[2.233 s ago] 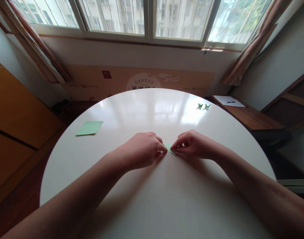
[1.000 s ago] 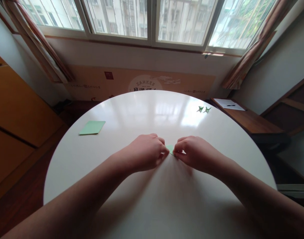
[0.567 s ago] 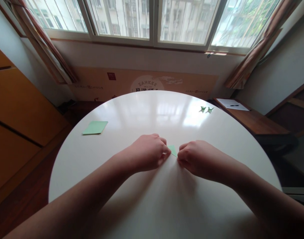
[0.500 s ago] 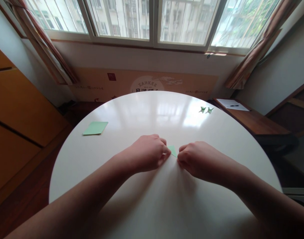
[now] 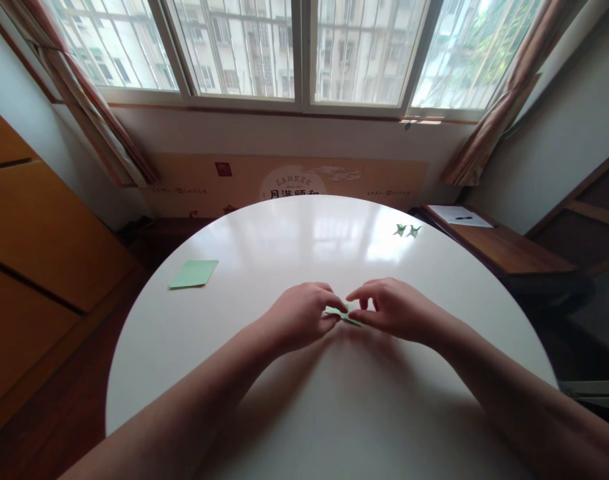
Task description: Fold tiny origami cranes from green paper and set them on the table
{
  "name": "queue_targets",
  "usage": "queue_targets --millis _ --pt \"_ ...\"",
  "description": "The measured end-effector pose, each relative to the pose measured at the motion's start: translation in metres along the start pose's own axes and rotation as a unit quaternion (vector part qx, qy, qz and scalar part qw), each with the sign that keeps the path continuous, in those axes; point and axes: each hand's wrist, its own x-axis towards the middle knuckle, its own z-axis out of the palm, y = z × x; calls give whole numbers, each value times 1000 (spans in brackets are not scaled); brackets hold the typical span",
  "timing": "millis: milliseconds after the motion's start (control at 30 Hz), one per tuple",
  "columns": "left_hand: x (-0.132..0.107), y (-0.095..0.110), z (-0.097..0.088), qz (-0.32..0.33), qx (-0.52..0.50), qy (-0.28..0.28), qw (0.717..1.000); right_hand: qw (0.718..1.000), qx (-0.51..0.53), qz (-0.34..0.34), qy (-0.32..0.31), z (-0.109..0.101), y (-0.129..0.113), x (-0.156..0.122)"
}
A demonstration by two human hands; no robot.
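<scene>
A small folded piece of light green paper [image 5: 352,321] lies low over the middle of the white round table [image 5: 304,413]. My left hand [image 5: 312,312] pinches its left side between thumb and index finger. My right hand [image 5: 387,308] is at the paper's right side, thumb and index finger apart, with the thumb tip close to or touching the paper; which of the two I cannot tell. The fingers partly hide the paper, so its folds do not show clearly.
A stack of green square paper [image 5: 193,274] lies at the table's left. Two small green folded paper figures [image 5: 400,230] stand near the far right edge. Beyond it, a brown side table [image 5: 524,250] bears a white sheet [image 5: 457,215] with a dark pen.
My right hand has opened from a closed grip on the paper, its index finger lifting away. The left hand still pinches the paper, which now sits tilted. The camera view has shifted slightly.
</scene>
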Motion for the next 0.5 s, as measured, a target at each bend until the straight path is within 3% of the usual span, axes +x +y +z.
queue_targets --millis 200,500 --pt "8 -21 -3 -84 -54 81 992 1000 -11 14 -15 2 -4 -1" --pt "18 -43 6 -152 -105 153 971 999 -18 20 33 9 1 2"
